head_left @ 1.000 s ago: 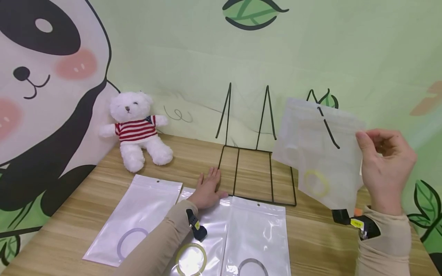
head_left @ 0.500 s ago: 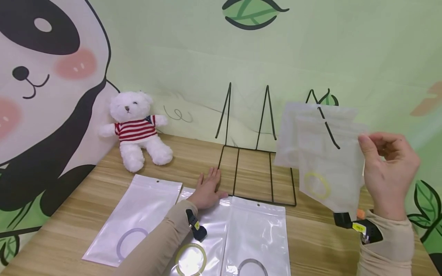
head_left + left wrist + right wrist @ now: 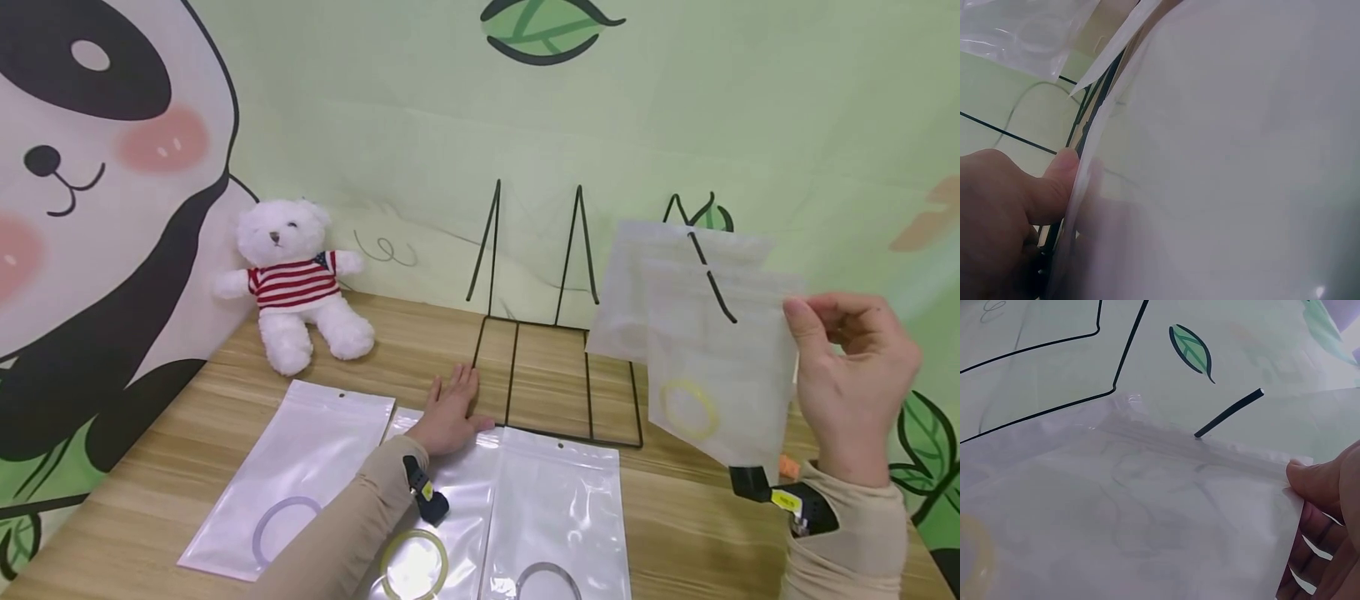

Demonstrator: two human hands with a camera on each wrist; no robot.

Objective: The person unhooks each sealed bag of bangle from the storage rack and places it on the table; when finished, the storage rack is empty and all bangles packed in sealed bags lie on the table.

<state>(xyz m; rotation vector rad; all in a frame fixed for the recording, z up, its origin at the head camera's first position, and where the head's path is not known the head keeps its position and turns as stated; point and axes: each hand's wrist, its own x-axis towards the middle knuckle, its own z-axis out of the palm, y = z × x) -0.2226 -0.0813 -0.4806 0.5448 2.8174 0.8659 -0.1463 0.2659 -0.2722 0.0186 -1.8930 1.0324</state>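
My right hand [image 3: 851, 379] pinches the upper right edge of a translucent zip bag [image 3: 723, 350] with a yellow ring shape inside. This bag hangs on the right prong of a black wire rack [image 3: 551, 323], the prong poking out through its top. Another pale zip bag [image 3: 626, 287] is on the same prong behind it. Fingers spread, my left hand [image 3: 450, 417] rests at the rack's front base rail and the top of the middle flat bag [image 3: 461, 492]. The left wrist view shows the thumb [image 3: 1054, 187] beside the rail. In the right wrist view, thumb and fingers grip the bag corner.
Flat bags, one on the left [image 3: 322, 433] and one on the right [image 3: 562, 492], lie beside the middle one, each showing a ring. A white teddy bear [image 3: 292, 283] sits at the back left. Two bare prongs rise behind the rack base. Something orange [image 3: 789, 467] lies near the right wrist.
My right hand has moved slightly right and down with the front zip bag, which now sits a little farther down the prong, apart from the rear bag. The left hand stays put.
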